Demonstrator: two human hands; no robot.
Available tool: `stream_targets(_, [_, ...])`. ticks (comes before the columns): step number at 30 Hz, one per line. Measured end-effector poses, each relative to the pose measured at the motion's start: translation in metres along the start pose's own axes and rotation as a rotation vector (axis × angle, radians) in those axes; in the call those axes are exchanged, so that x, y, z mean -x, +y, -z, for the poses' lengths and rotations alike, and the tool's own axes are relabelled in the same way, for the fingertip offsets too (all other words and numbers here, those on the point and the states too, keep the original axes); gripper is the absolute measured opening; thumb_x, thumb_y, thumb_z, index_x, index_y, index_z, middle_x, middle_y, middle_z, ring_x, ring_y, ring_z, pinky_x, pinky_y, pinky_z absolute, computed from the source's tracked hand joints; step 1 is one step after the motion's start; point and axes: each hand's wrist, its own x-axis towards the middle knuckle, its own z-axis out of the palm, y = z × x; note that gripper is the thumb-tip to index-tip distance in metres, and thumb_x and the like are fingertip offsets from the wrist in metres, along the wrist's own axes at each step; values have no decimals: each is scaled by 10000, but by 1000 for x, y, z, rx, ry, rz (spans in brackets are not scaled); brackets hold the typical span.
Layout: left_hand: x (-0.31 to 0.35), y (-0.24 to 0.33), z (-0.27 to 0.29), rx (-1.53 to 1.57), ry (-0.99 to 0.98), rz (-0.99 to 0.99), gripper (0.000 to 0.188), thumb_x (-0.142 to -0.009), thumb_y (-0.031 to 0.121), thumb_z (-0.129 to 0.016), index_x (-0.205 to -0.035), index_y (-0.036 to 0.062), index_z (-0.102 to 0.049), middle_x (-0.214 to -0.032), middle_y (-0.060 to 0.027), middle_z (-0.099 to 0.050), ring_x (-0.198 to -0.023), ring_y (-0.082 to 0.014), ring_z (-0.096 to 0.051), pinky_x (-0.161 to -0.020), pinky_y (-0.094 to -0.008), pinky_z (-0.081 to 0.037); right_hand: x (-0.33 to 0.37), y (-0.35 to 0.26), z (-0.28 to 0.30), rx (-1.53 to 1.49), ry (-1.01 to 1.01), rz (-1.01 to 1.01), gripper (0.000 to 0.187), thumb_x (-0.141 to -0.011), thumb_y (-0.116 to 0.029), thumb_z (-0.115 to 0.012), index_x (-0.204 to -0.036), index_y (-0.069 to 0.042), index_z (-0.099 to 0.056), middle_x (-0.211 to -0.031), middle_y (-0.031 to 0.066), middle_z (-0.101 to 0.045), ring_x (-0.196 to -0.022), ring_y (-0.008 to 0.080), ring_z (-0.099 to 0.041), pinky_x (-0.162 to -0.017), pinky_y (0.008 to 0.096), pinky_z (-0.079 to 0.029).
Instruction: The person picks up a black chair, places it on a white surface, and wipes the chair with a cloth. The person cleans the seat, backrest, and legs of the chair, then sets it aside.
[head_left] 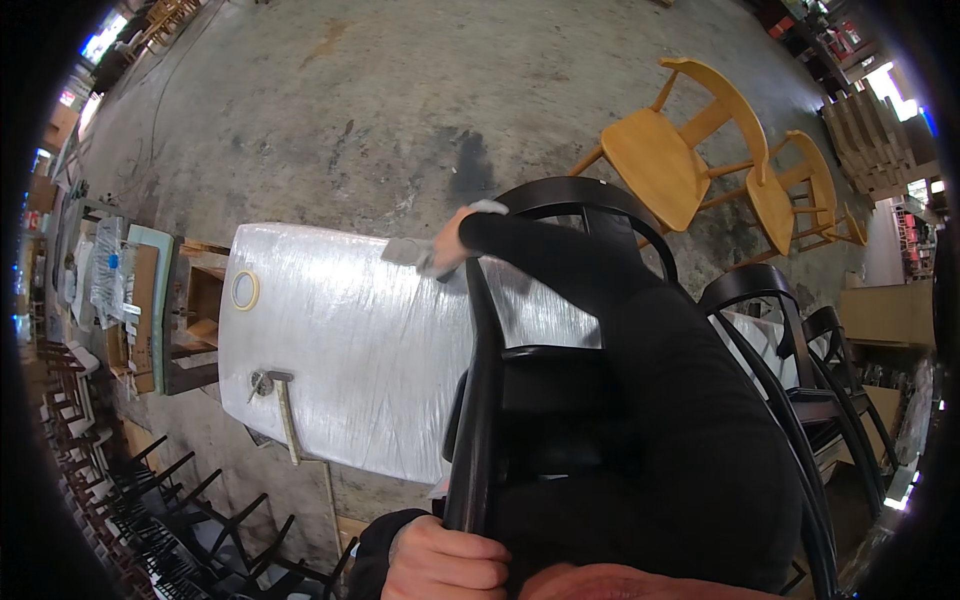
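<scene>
A black wooden chair [484, 400] with a curved top rail stands close in front of me, its dark seat partly hidden by my right arm. My left hand [445, 560] is closed round the lower end of a long black rail of it, near the lower edge. Farther off, my right hand [452, 243] presses a grey cloth [408, 252] against the far end of that rail, its fingers bent round the cloth. Behind the chair lies a plastic-wrapped tabletop [340, 330]. On this rest a yellowish tape roll [245, 290] and a small tool with a pale strip [274, 384].
Two light wooden chairs [655, 160] stand at the far right. More black chairs [750, 290] are close on my right. Many dark chairs [200, 520] crowd the lower left. Wrapped panels [150, 300] lean at the left, and stacked cardboard [870, 140] stands at the right.
</scene>
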Motion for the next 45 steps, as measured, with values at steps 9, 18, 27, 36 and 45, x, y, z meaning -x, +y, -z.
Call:
stream_targets(9, [-6,3,4,1,-186,61,188,-843,86,-554,-678,4,-518,-639,-168,-608,-505,-273,-589,-564,-416,-549,22,33,-1,-107,174,57,656,-833,-544,-484,-1163,-13,-680,-1155,197,-681,-1070,344,-651,-893,428,-487])
stream_targets(18, [-9,18,6,-133,-342,128,248,-832,196,-730,-807,-13,-599,-693,-145,-646,-594,-255,-651,-610,-415,-568,93,262,-124,-594,676,-435,660,-927,-551,-412,-1293,-34,-598,-1330,264,-558,-1251,386,-531,-1050,422,-399])
stream_targets(27, [9,22,-12,-282,-180,67,103,-725,54,-661,-780,11,-585,-647,-109,-628,-569,-234,-636,-605,-373,-561,206,234,-166,-498,480,-697,551,-884,-452,-498,-1119,13,-679,-1145,254,-662,-1063,385,-644,-911,446,-500])
stream_targets(36, [22,39,-31,-411,23,337,174,-773,145,-719,-802,4,-622,-778,-121,-659,-798,-258,-640,-885,-445,-483,276,40,15,-1412,1562,211,336,-905,-266,-557,-949,45,-677,-930,176,-705,-835,310,-673,-770,405,-526])
stream_targets(45, [47,64,-36,-805,162,629,330,-836,218,-752,-1053,-5,-641,-1011,-117,-696,-1011,-211,-654,-912,-359,-505,417,-141,-75,-1842,1226,1457,507,-1006,-444,-384,-1224,-16,-546,-1079,179,-648,-821,315,-679,-726,440,-573])
